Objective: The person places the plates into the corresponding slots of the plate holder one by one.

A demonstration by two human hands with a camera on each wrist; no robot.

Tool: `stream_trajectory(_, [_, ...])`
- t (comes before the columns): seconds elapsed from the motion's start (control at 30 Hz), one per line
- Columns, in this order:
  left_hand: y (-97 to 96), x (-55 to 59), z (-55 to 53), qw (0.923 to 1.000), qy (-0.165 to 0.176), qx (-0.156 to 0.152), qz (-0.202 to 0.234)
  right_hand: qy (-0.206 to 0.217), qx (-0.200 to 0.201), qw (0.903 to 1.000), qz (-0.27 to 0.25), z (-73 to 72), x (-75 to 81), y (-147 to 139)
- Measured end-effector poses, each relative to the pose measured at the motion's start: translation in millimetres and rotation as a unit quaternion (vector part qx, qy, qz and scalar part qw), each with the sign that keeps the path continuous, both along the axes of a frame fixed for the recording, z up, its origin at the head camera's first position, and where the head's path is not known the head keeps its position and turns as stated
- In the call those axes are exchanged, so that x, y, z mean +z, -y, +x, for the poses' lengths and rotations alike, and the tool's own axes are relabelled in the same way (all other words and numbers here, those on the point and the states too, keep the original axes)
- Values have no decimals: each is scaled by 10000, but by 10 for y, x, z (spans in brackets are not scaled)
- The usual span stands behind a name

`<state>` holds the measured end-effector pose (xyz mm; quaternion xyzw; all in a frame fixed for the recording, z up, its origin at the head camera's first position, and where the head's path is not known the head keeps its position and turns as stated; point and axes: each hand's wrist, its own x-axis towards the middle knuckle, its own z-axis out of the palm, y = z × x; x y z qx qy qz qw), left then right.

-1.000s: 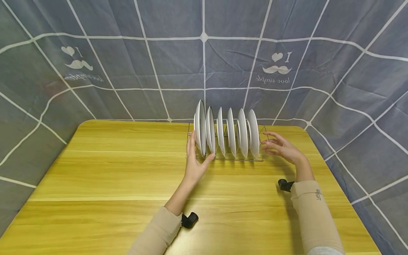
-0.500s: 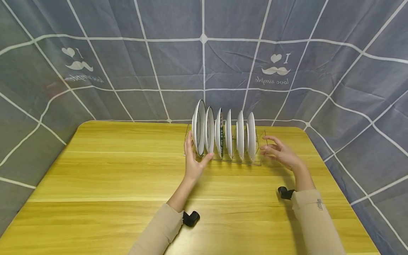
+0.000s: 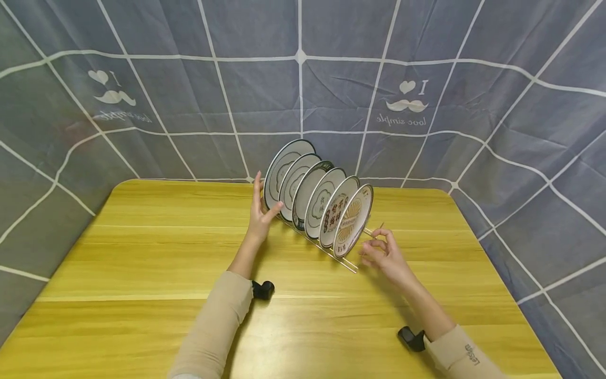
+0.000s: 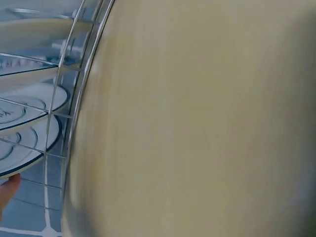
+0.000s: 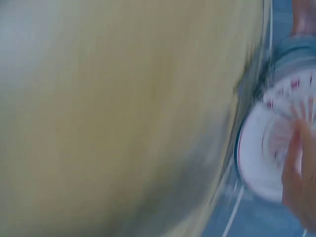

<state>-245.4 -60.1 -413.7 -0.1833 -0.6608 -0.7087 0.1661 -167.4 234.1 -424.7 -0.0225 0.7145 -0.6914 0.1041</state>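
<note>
A wire dish rack [image 3: 349, 265] stands slantwise on the table, its right end nearer the front. Several white plates stand upright in it, from a large dark-rimmed plate [image 3: 276, 179] at the left to a plate with a gold sunburst [image 3: 352, 221] at the right. My left hand [image 3: 258, 221] holds the rack's left end, fingers up beside the large plate and thumb at the front. My right hand [image 3: 389, 263] grips the right end with bent fingers, close to the sunburst plate. In the left wrist view the rack's wires [image 4: 74, 116] show beside the plates.
The yellow wood-grain table [image 3: 142, 252] reaches back to a grey curtain [image 3: 189, 95] with white grid lines, which also hangs at both sides. A black wrist camera [image 3: 263, 290] sits under the left sleeve, another black camera [image 3: 411, 339] under the right.
The rack has turned: its right end has come forward and leftward, so the plates' printed faces now show. My right hand moved toward the front with it; my left hand shifted left and slightly back.
</note>
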Motion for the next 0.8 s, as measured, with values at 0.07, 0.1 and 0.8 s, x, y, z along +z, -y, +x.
stream_trajectory(0.07, [37,8,-45,10000,-17,13,-92,-22,-208,9998,-78,68,-5,129])
stream_trajectory(0.1, [49,8,-61,9999,-24,11,-112,-26,-281,9995,-112,92,-8,179])
stream_trajectory(0.8, [-493,-51,520,9760,-1254,1743,368,-1774,61,9595,2188,-396,2,-339])
